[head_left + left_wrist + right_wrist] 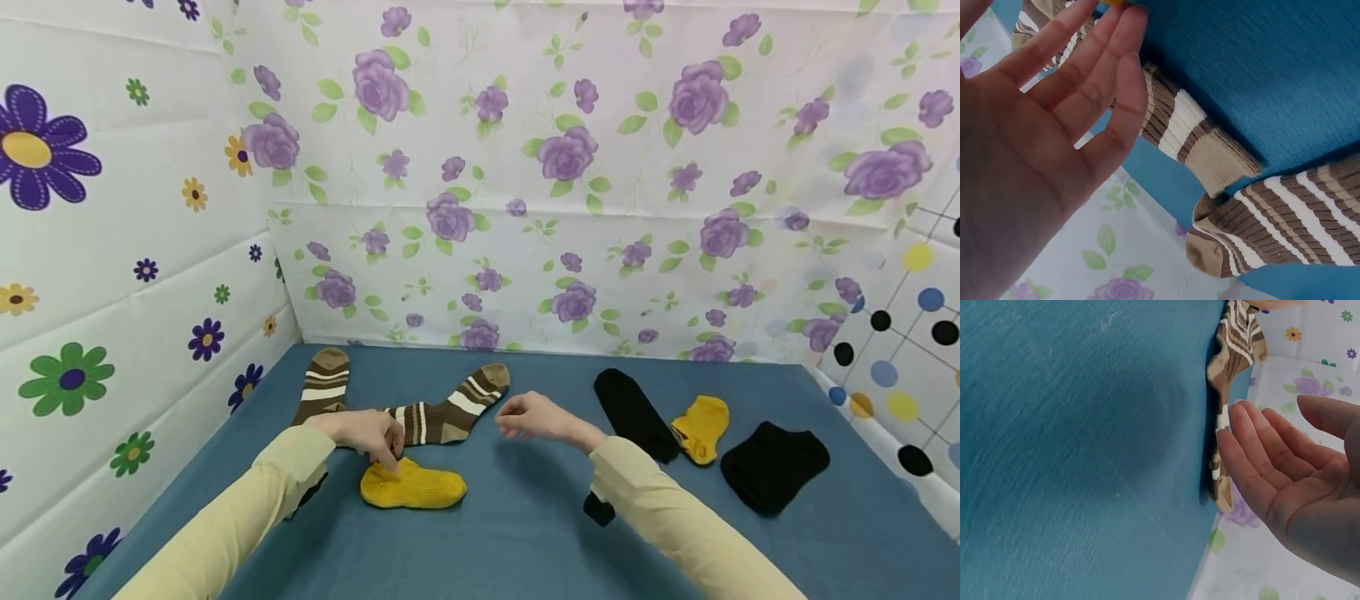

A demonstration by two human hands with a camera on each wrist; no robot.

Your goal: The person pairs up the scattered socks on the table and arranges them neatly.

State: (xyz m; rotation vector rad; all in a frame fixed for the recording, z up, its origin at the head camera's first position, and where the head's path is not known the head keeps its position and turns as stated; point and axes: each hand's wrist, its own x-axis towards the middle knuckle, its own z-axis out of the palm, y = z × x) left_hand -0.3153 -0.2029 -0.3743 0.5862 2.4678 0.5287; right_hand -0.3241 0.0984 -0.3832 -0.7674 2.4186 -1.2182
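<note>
In the head view my left hand [366, 433] is over a yellow sock [420, 490] lying flat, its fingertips touching the sock's upper edge. The left wrist view shows those fingers fairly straight, with only a bit of yellow at their tips. Behind that hand lie two brown, white and tan striped socks, one on the left [326, 390] and one stretched rightward [442, 421]. My right hand [542, 417] hovers above the blue cloth, right of the striped socks. Its fingers [1272, 450] are gently bent, with nothing between them.
On the right side of the blue surface [525, 550] lie a long black sock [633, 412], a bunched yellow sock [702, 429] and a wide black sock [776, 468]. Floral sheets [510, 175] stand as walls behind and to the left; a dotted one [911, 367] rises at right.
</note>
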